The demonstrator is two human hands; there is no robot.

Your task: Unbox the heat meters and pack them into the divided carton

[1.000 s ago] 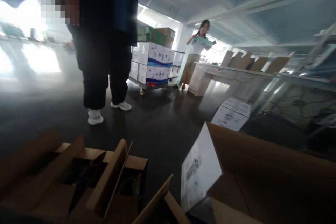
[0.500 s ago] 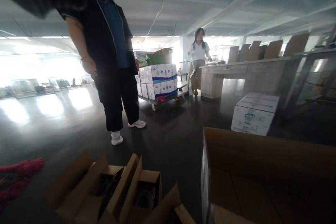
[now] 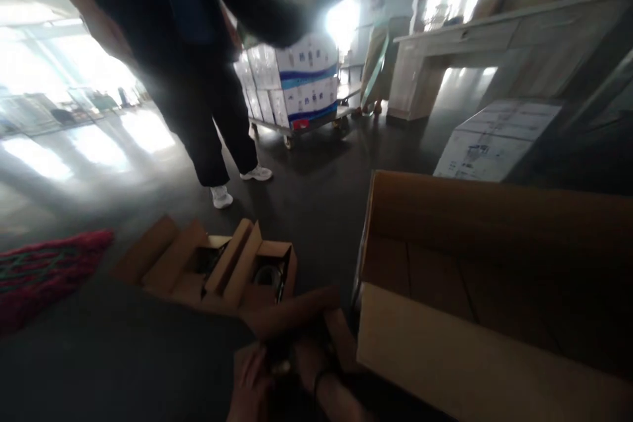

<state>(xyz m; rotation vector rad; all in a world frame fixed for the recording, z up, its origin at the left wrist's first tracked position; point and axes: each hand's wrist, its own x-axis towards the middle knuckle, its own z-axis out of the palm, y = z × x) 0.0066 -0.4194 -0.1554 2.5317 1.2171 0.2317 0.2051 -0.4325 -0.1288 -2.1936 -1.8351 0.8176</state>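
My two hands show dimly at the bottom edge. My left hand (image 3: pixel 250 379) curls its fingers against a small dark object (image 3: pixel 279 357) that I cannot make out. Across from it, my right hand (image 3: pixel 309 362), with a dark band on the wrist, reaches into the same spot, its fingers hidden. Both hands are at a small open brown carton (image 3: pixel 301 313) on the dark floor. Immediately right of them stands a large open cardboard carton (image 3: pixel 445 217), its inside mostly in shadow.
Two small open cartons (image 3: pixel 232 264) lie just beyond my hands. A red woven mat (image 3: pixel 44 267) is at the left. A person in dark clothes (image 3: pixel 208 112) stands close ahead. Behind are a cart of white boxes (image 3: pixel 301 79), another person (image 3: pixel 395 13), a long desk (image 3: pixel 494 30) and a white box (image 3: pixel 494 138).
The view has tipped down towards the floor. My hands have come into sight at the small carton. The person in dark clothes leans in with an arm stretched across the top.
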